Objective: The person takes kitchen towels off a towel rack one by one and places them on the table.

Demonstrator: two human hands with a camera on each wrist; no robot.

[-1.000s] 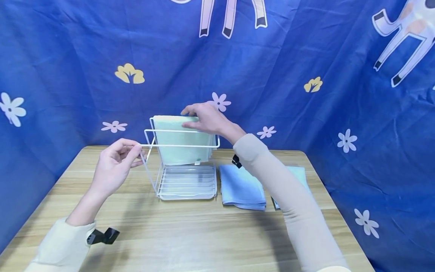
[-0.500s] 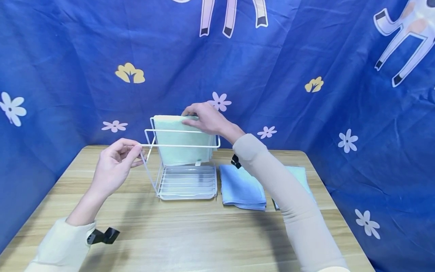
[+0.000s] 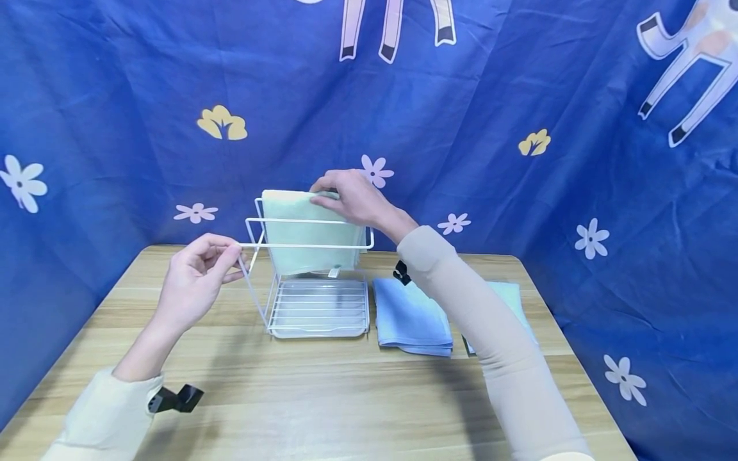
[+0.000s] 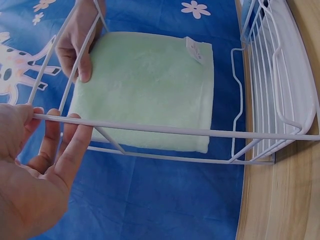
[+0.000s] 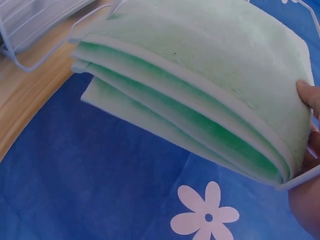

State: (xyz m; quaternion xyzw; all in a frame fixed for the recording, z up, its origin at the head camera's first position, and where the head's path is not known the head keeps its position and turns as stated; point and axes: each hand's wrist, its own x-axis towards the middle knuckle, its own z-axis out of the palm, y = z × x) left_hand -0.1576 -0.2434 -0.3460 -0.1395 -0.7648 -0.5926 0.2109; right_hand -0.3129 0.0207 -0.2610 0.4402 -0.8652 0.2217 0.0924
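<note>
A folded pale green towel (image 3: 311,237) stands upright in the upper part of a white wire rack (image 3: 305,246). My right hand (image 3: 356,195) pinches the towel's top edge, thumb in front and fingers behind. The right wrist view shows the towel's stacked folds (image 5: 190,105) fanning slightly apart. A white tag (image 4: 194,50) hangs at its lower edge. With thumb and fingertips, my left hand (image 3: 198,269) grips the rack's front left top corner; in the left wrist view its fingers (image 4: 65,145) lie along the wire.
Below the towel, the rack's lower wire shelf sits over a white tray (image 3: 319,333). To its right lie a folded blue towel (image 3: 412,323) and a light aqua cloth (image 3: 510,298), partly hidden by my right sleeve. A blue printed curtain (image 3: 288,96) surrounds the wooden table (image 3: 323,403).
The green towel has risen a little in the rack with my right hand, its lower edge now higher above the shelf. My left hand stays on the rack corner.
</note>
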